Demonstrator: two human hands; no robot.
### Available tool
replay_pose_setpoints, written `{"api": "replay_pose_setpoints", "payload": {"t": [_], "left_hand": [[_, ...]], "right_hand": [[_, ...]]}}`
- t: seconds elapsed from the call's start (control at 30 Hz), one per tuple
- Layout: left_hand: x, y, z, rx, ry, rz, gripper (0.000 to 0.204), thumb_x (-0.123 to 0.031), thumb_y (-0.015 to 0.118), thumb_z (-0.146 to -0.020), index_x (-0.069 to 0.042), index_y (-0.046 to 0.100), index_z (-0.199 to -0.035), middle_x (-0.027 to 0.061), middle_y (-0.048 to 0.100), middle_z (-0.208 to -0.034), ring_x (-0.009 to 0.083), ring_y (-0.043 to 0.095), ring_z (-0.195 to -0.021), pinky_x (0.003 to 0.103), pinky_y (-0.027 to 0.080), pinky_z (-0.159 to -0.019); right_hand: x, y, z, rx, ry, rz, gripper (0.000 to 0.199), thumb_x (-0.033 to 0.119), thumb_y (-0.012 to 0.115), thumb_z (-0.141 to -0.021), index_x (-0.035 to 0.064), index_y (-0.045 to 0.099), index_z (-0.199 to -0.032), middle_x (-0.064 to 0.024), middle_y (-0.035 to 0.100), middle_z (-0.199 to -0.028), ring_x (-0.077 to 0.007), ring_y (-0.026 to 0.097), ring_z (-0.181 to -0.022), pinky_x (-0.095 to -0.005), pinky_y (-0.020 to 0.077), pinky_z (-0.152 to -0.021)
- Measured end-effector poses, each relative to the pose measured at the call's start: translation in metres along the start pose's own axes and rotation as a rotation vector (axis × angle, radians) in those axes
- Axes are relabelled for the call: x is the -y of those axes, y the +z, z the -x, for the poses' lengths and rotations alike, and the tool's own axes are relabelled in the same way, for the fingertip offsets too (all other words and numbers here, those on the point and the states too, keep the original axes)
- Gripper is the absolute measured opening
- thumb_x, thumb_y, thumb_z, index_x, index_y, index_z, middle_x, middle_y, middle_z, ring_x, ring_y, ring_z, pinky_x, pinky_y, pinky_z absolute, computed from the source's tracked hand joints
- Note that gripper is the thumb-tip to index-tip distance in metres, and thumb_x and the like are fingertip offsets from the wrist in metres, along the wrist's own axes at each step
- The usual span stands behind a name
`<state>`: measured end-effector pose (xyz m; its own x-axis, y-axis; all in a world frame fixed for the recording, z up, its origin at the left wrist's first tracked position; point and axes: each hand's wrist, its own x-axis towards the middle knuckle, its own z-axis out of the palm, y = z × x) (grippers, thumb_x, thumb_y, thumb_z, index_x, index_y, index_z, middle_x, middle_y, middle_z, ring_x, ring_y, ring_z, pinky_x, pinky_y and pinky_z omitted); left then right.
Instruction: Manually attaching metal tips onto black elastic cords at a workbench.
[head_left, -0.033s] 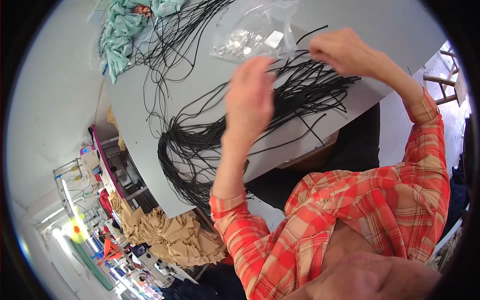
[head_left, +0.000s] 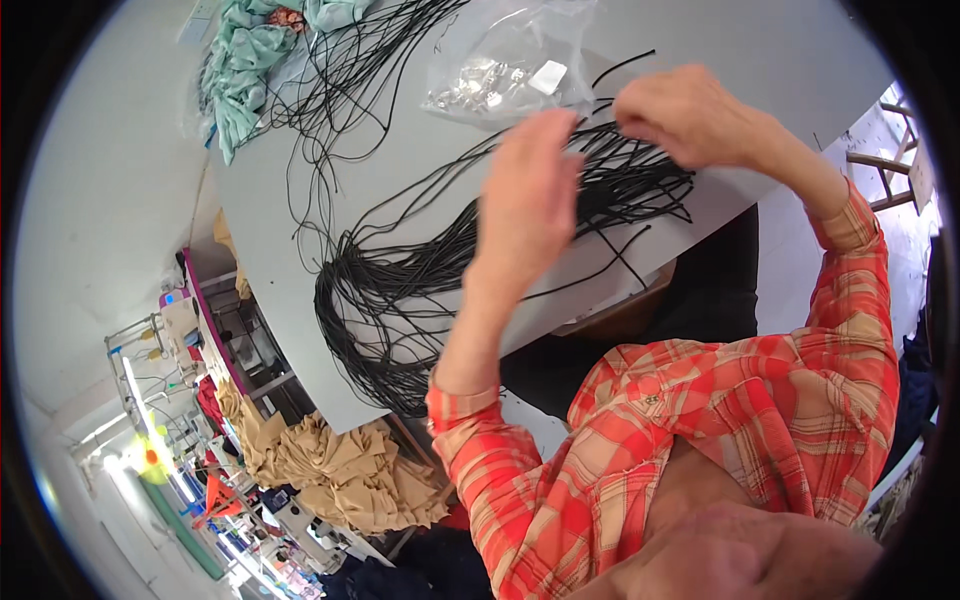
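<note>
Black cords [head_left: 400, 268] across a grey counter [head_left: 800, 75]
Bent end left; then a clear bag [head_left: 508, 78]; left hand [head_left: 528, 195] over the cords, grip unclear; right hand [head_left: 685, 115], fingers curled near their tips, whether grasping one I cannot tell.

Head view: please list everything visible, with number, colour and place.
table: one, grey, centre
cords: too many to count, black, table middle and upper left
plastic bag: one, clear, table's upper middle
metal pieces: several, silvery, inside bag
fabric pile: one, mint green, upper left
fabric heap: one, tan, lower left
wooden seat: one, brown, right edge
tube lights: several, white, lower left
background items: too small to count, mixed, lower left
trousers: one pair, black, at table edge
plaid shirt: one, red and tan, lower right
left hand: one, bare, over cords
right hand: one, bare, near cords' right end
</note>
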<state>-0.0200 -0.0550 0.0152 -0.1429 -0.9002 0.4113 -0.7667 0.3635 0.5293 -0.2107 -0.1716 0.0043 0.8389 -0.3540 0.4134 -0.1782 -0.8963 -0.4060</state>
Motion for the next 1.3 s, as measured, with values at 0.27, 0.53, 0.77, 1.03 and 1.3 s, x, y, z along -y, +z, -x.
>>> {"api": "replay_pose_setpoints", "payload": {"t": [0.27,0.53,0.77,1.03,1.3], "left_hand": [[-0.017,0.008,0.029,-0.149,-0.292,0.115,0.012,-0.002,0.051,-0.085,-0.003,0.055,-0.097,0.0128,0.057,-0.080,0.0266,0.056,-0.066,0.032,0.045,-0.060],[-0.009,-0.006,0.051,-0.266,-0.598,0.448,0.017,-0.005,0.047,-0.090,-0.002,0.058,-0.103,0.0019,0.053,-0.076,0.0085,0.046,-0.064,0.020,0.038,-0.057],[0.001,-0.004,0.060,-0.306,-0.714,0.544,0.016,-0.010,0.048,-0.091,-0.004,0.060,-0.100,-0.0022,0.053,-0.074,0.0045,0.042,-0.063,0.018,0.034,-0.056],[-0.008,-0.008,0.054,-0.454,-0.698,0.868,0.017,-0.008,0.045,-0.092,-0.004,0.058,-0.102,-0.0016,0.052,-0.079,0.0013,0.037,-0.059,0.015,0.030,-0.051],[-0.012,0.014,0.045,-0.474,-0.589,0.527,0.021,-0.005,0.052,-0.088,-0.001,0.054,-0.108,0.0006,0.050,-0.084,0.0047,0.040,-0.057,0.017,0.034,-0.050]], "right_hand": [[-0.028,0.024,-0.037,-0.007,0.103,-0.289,0.008,0.007,0.058,-0.076,0.0040,0.057,-0.083,-0.0093,0.055,-0.071,-0.0257,0.056,-0.064,-0.0354,0.0437,-0.058],[-0.062,0.089,-0.097,0.068,0.049,0.313,0.023,0.021,0.054,-0.082,0.0120,0.056,-0.103,-0.0103,0.060,-0.088,-0.0294,0.059,-0.085,-0.0407,0.0459,-0.071],[-0.057,0.098,-0.115,0.239,0.199,0.143,0.019,0.014,0.054,-0.078,0.0074,0.055,-0.096,-0.0156,0.061,-0.085,-0.0344,0.059,-0.083,-0.0422,0.0462,-0.074],[-0.053,0.071,-0.090,-0.017,0.145,0.175,0.014,0.006,0.049,-0.078,0.0011,0.057,-0.089,-0.0182,0.061,-0.085,-0.0306,0.060,-0.078,-0.0357,0.0475,-0.067],[0.029,0.026,-0.042,-0.092,0.429,-0.938,0.015,0.014,0.055,-0.087,0.0019,0.059,-0.094,0.0004,0.058,-0.077,-0.0060,0.052,-0.069,-0.0206,0.0441,-0.065]]}}
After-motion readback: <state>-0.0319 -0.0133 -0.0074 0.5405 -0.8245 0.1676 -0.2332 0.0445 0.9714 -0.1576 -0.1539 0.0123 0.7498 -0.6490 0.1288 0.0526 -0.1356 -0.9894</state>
